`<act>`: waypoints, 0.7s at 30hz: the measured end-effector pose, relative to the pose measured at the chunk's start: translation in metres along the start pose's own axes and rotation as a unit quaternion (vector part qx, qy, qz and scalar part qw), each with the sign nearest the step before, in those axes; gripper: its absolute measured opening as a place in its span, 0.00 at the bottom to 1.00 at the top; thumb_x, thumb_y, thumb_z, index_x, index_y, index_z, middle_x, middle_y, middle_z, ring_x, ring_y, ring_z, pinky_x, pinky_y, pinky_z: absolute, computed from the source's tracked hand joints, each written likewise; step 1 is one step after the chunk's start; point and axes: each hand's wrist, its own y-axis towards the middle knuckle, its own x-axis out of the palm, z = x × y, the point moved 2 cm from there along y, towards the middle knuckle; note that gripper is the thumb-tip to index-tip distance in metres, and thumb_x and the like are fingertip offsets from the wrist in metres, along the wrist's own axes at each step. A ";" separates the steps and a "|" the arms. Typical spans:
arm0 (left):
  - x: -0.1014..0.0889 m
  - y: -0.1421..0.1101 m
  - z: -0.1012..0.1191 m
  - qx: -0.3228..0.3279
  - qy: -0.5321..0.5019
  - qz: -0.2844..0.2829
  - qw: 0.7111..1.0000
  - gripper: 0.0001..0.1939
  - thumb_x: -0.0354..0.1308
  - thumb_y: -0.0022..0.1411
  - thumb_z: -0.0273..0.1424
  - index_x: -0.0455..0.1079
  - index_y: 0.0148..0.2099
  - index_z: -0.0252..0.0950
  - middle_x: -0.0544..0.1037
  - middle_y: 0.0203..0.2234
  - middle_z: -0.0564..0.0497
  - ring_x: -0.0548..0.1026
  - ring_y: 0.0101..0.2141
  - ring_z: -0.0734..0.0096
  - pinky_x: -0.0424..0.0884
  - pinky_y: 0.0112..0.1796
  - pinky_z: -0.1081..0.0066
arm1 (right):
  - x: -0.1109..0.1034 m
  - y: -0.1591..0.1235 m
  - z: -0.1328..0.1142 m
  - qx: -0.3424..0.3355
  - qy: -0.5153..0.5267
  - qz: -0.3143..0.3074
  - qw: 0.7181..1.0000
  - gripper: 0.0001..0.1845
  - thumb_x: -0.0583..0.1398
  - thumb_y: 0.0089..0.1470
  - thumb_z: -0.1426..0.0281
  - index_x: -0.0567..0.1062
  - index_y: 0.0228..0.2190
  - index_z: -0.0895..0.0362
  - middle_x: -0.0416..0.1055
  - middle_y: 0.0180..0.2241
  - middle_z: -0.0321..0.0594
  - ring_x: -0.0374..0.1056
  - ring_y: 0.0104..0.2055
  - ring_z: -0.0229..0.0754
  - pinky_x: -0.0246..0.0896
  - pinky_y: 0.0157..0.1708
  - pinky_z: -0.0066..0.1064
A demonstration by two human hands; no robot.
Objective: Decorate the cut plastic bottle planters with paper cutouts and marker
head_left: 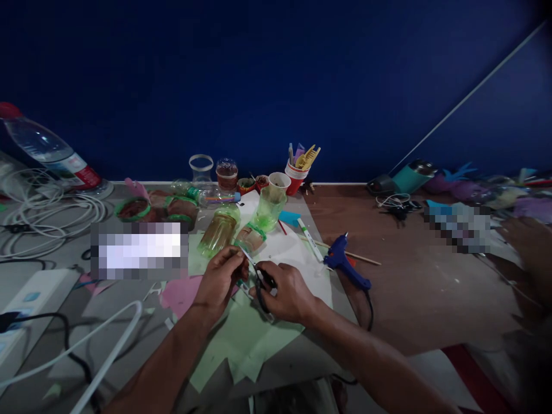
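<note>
Black-handled scissors are gripped in my right hand, their blades slanting up and left toward the fingers of my left hand. My left hand is pinched closed at the blade tips; whatever sits between its fingers is too small to make out. Just beyond the blades lies a short cut piece of green bottle with a brownish band. A larger green-tinted bottle section leans behind my left hand. Under both hands are light green paper sheets, with pink paper at the left.
A blue glue gun with its cord lies to the right, near a white marker. Behind stand a paper cup and red cups with cutlery. At left are a power strip, white cables and a large bottle.
</note>
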 end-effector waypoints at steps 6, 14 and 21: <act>-0.001 0.001 -0.005 0.003 0.018 0.001 1.000 0.06 0.60 0.50 0.29 0.66 0.26 0.35 0.69 0.16 0.57 0.66 0.19 0.78 0.62 0.23 0.78 | 0.002 0.000 -0.001 -0.011 -0.049 0.007 0.999 0.13 0.60 0.47 0.66 0.71 0.36 0.58 0.71 0.22 0.35 0.64 0.24 0.39 0.49 0.28 0.27; -0.002 0.002 -0.009 -0.011 0.021 -0.007 1.000 0.07 0.61 0.51 0.32 0.66 0.27 0.35 0.69 0.16 0.57 0.66 0.18 0.78 0.62 0.21 0.77 | 0.002 0.001 0.000 -0.019 -0.060 0.005 0.998 0.09 0.58 0.46 0.70 0.70 0.33 0.58 0.71 0.23 0.34 0.63 0.24 0.38 0.49 0.29 0.27; -0.002 0.001 -0.007 0.007 0.026 -0.005 1.000 0.05 0.60 0.51 0.29 0.67 0.27 0.34 0.69 0.16 0.57 0.66 0.20 0.79 0.63 0.24 0.77 | 0.001 0.000 -0.001 -0.018 -0.055 0.001 0.998 0.10 0.59 0.46 0.69 0.69 0.33 0.57 0.69 0.22 0.33 0.62 0.24 0.38 0.49 0.29 0.27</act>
